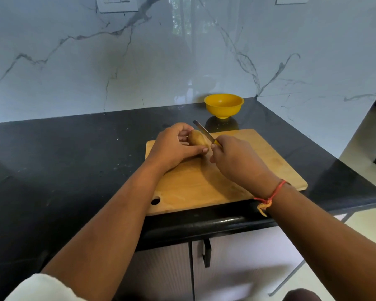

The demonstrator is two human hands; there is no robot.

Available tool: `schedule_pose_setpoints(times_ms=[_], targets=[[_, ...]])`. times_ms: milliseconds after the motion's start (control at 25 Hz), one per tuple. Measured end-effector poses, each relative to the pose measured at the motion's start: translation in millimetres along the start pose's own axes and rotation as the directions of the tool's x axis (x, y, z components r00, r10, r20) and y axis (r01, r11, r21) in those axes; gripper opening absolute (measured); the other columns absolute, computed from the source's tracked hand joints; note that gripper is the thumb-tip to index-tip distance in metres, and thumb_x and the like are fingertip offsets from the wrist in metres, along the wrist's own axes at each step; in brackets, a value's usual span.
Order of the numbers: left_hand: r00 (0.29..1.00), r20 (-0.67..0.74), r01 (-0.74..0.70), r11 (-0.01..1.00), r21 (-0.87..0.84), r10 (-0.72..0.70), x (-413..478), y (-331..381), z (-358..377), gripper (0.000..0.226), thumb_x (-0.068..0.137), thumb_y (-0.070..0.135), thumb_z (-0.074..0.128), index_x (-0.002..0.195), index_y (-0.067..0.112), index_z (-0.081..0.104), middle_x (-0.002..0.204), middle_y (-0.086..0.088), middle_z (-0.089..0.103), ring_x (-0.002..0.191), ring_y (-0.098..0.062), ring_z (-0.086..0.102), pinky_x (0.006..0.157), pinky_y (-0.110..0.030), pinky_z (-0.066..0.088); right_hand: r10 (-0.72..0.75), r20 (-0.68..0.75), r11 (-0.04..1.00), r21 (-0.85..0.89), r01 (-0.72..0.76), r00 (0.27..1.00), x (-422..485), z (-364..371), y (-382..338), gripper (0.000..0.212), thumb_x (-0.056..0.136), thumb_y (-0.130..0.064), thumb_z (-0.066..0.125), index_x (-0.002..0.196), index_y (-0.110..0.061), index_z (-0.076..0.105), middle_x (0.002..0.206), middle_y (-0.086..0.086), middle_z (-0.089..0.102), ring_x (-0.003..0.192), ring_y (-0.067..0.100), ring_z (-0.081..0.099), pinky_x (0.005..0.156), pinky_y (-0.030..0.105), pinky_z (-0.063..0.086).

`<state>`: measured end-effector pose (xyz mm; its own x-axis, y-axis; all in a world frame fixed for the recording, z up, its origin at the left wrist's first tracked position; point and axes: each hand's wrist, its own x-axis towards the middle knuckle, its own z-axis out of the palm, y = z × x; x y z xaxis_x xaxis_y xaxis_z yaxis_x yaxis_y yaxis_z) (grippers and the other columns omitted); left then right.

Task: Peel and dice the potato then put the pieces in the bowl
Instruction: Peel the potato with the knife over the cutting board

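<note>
A: Count's in: one potato (197, 139), one knife (203, 131), one yellow bowl (224, 105), one cutting board (204, 187).

B: Two hands: left hand (174, 146), right hand (237, 159). Wall plates (116, 4) up top: two, I think, though the right one's cropped.

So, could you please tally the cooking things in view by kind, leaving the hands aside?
potato: 1
knife: 1
cutting board: 1
yellow bowl: 1
Total: 4

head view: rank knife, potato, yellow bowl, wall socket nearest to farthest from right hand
1. knife, gripped in the right hand
2. potato, just left, held by the left hand
3. yellow bowl, back by the wall
4. wall socket, high upper left
</note>
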<state>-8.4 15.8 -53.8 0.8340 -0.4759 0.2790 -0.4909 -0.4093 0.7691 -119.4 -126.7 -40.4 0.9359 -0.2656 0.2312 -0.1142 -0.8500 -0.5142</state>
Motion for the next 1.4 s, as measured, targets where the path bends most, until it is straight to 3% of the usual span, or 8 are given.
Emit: schedule_pose_setpoints(times_ms=[160,360,520,880,1160,1400], targets=[[0.999,-0.031,0.012,1.0,0.018,-0.011,1,-1,0,0.07,0.064,0.049,0.088,0.123,0.025,0.059,0.116,0.011,0.064,0.098,0.0,0.059,0.073,-0.009,0.045,0.024,0.026,0.998,-0.051,-0.023,0.999,-3,0,-1,0.027,0.106,-0.034,0.042,0.109,-0.014,0.06,0.095,0.002,0.069,0.085,0.017,0.063,0.074,0.032,0.054],[0.999,-0.035,0.025,1.0,0.018,-0.025,2,-3,1,0.072,0.063,0.049,0.088,0.124,0.023,0.058,0.116,0.011,0.064,0.1,-0.002,0.06,0.074,-0.01,0.046,0.017,0.004,0.995,-0.103,-0.017,1.0,-8,2,-4,0.028,0.107,-0.032,0.039,0.113,-0.013,0.059,0.088,0.001,0.061,0.075,0.013,0.055,0.056,0.024,0.04],[0.999,-0.04,0.03,0.999,0.015,-0.029,3,-4,1,0.075,0.063,0.05,0.089,0.125,0.022,0.058,0.116,0.01,0.065,0.099,-0.002,0.06,0.073,-0.01,0.046,0.017,0.017,0.996,-0.088,-0.015,1.0,-8,5,-6,0.024,0.108,-0.032,0.038,0.114,-0.015,0.055,0.084,-0.001,0.058,0.07,0.01,0.053,0.053,0.022,0.037],[0.997,-0.078,0.032,0.999,0.037,-0.029,4,-3,4,0.074,0.062,0.049,0.09,0.123,0.02,0.06,0.115,0.008,0.065,0.099,-0.004,0.06,0.073,-0.011,0.046,0.065,0.062,0.981,-0.187,-0.053,0.996,-4,2,-12,0.019,0.107,-0.029,0.042,0.112,-0.016,0.055,0.079,-0.003,0.052,0.067,0.011,0.05,0.055,0.023,0.038],[0.993,-0.112,0.045,0.998,0.043,-0.04,3,-3,8,0.071,0.065,0.047,0.088,0.124,0.019,0.061,0.118,0.005,0.067,0.104,-0.009,0.062,0.082,-0.018,0.051,0.065,0.193,0.944,-0.329,0.002,0.979,4,-9,-30,0.025,0.105,-0.019,0.046,0.123,-0.008,0.059,0.096,0.004,0.057,0.082,0.016,0.056,0.077,0.028,0.051],[0.993,-0.111,0.049,0.997,0.064,-0.042,0,-1,6,0.066,0.067,0.047,0.087,0.121,0.019,0.061,0.116,0.007,0.066,0.104,-0.009,0.061,0.079,-0.017,0.049,0.085,0.243,0.94,-0.342,0.003,0.966,7,-14,-38,0.027,0.105,-0.015,0.046,0.126,-0.007,0.06,0.097,0.005,0.054,0.084,0.017,0.055,0.075,0.026,0.044]])
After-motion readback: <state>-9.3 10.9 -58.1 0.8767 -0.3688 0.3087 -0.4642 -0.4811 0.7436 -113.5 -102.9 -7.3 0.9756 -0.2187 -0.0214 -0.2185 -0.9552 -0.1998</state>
